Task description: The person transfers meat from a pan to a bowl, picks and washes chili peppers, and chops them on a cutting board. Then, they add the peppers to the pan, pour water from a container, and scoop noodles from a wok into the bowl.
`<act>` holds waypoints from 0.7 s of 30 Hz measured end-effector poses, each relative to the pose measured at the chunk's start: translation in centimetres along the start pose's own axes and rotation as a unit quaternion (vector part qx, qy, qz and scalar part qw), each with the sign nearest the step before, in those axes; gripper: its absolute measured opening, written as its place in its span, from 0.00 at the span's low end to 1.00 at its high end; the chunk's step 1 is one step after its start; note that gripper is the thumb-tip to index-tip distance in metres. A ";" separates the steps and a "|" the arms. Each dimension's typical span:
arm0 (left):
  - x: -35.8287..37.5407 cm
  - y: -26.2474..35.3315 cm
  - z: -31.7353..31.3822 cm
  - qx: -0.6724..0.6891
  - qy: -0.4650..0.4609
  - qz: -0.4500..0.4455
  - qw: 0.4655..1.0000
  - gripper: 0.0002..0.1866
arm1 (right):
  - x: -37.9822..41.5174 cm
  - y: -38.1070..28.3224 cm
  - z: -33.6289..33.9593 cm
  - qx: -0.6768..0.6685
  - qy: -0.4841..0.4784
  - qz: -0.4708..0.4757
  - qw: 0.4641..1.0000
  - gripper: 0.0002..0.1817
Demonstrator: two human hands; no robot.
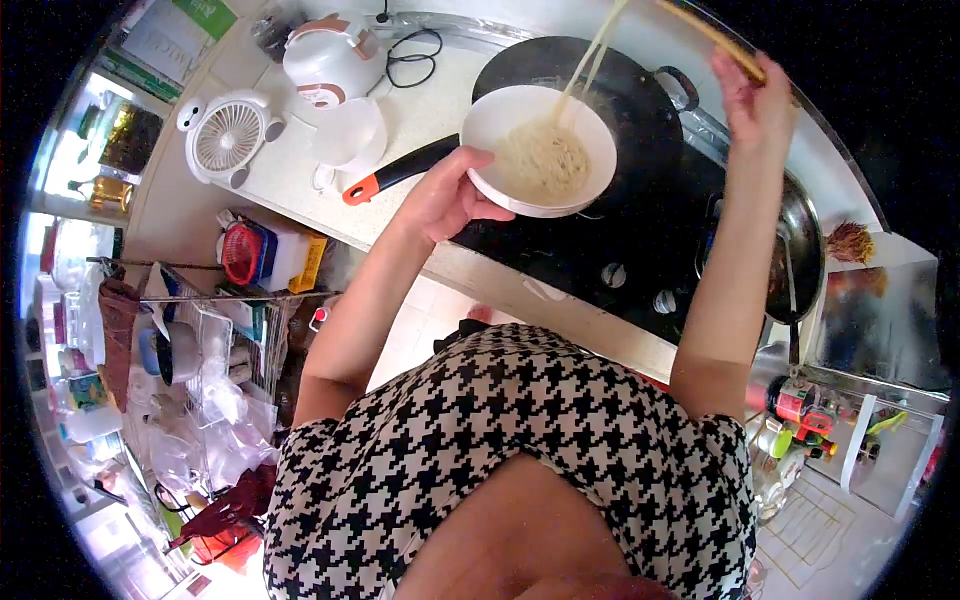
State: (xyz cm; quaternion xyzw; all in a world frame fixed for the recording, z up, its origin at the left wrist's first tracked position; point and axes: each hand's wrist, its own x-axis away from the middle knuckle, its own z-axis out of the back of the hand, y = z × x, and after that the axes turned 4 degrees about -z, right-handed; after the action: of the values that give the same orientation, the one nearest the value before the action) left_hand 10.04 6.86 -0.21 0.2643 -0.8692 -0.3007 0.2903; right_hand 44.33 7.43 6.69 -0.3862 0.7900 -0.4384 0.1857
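Observation:
My left hand [453, 197] grips the near left rim of a white bowl [485, 190], thumb over the edge and fingers beneath. Pale noodles [548, 160] lie in the bowl, and a strand bundle [592, 62] stretches from them up past the top edge of the view. Raised at the upper right, my right hand [752, 100] is closed around wooden chopsticks [712, 36], whose tips are out of view. The bowl is held above a black wok [640, 120] on the stove, covering part of it. A black handle with an orange end [400, 172] sticks out left of the bowl.
A second pan [800, 235] with a utensil in it sits on the right of the black stove [570, 262]. Left on the counter stand a white cooker [330, 60], a translucent container [352, 135] and a small fan [228, 138]. A crowded rack [215, 330] is at lower left.

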 end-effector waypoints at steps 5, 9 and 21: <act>0.2 -0.3 0.1 -0.017 0.016 0.006 1.000 0.25 | -2.0 -4.6 -1.0 -0.002 -0.051 0.046 0.998 0.12; 0.5 -0.3 0.0 -0.038 0.040 0.018 0.998 0.25 | -1.4 -6.0 -2.2 -0.010 -0.060 0.083 0.995 0.11; 5.2 -0.6 3.2 -0.058 0.093 -0.050 0.993 0.28 | -0.4 2.7 4.2 0.259 -0.025 0.066 0.963 0.09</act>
State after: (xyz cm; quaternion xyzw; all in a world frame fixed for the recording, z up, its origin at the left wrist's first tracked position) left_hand 4.50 4.34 -0.83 0.3169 -0.8052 -0.3391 0.3691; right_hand 46.06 6.28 2.15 -0.2831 0.6680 -0.6053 0.3275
